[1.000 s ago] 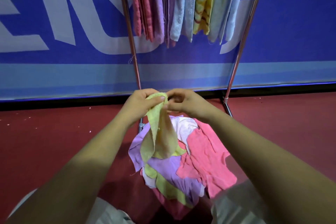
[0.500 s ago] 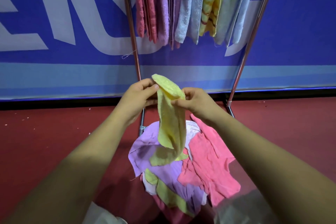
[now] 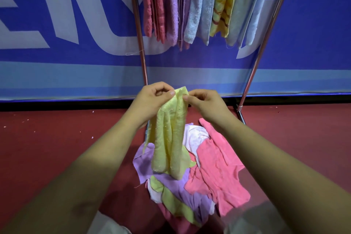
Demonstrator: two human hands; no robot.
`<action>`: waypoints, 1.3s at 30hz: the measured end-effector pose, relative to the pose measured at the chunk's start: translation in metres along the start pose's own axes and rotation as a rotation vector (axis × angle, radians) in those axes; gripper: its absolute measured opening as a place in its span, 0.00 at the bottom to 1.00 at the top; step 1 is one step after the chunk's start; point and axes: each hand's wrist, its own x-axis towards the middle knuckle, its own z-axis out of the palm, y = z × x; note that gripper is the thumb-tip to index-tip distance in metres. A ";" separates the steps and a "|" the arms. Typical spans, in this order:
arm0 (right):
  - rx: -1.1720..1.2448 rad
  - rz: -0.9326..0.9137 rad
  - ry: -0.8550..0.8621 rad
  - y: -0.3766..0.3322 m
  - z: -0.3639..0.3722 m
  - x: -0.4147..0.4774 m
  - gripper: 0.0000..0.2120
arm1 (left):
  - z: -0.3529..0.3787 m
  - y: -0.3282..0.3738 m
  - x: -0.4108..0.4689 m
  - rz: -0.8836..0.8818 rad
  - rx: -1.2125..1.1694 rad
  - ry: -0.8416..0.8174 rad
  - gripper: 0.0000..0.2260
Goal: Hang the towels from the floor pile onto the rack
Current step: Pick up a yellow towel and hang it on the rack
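A pale yellow towel (image 3: 170, 138) hangs bunched in front of me, above the floor pile (image 3: 209, 173) of pink, lilac, white and yellow-green towels. My left hand (image 3: 150, 100) pinches its top edge from the left. My right hand (image 3: 205, 103) pinches the same edge from the right, thumbs close together. Behind stands the metal rack (image 3: 139, 43), with several pink, purple, light blue and yellow towels (image 3: 199, 5) draped over it; its top bar is out of frame.
A blue banner wall (image 3: 57, 24) with large white letters runs behind the rack. The floor (image 3: 57, 138) is dark red. The rack's right leg (image 3: 254, 74) slants down to the floor beside the pile. My knees show at the bottom edge.
The yellow towel has been lifted off the pile and hangs longer. Both hands have shifted their grip along its top edge and now sit close together.
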 end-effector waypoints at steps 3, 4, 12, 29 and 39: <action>0.108 0.046 -0.001 -0.006 0.002 -0.001 0.06 | 0.000 -0.001 -0.001 -0.009 -0.010 0.022 0.03; 0.166 0.075 -0.051 -0.008 0.004 -0.002 0.09 | 0.000 -0.001 -0.001 -0.007 0.001 0.022 0.03; -0.141 0.012 -0.054 -0.007 -0.002 -0.003 0.04 | -0.003 -0.002 -0.003 -0.033 -0.013 0.003 0.03; 0.154 -0.002 0.377 -0.007 -0.047 0.017 0.09 | -0.054 -0.036 -0.001 -0.304 0.976 -0.326 0.04; -0.025 0.048 0.427 0.009 -0.049 0.019 0.03 | -0.040 -0.001 -0.005 -0.289 -0.016 -0.240 0.13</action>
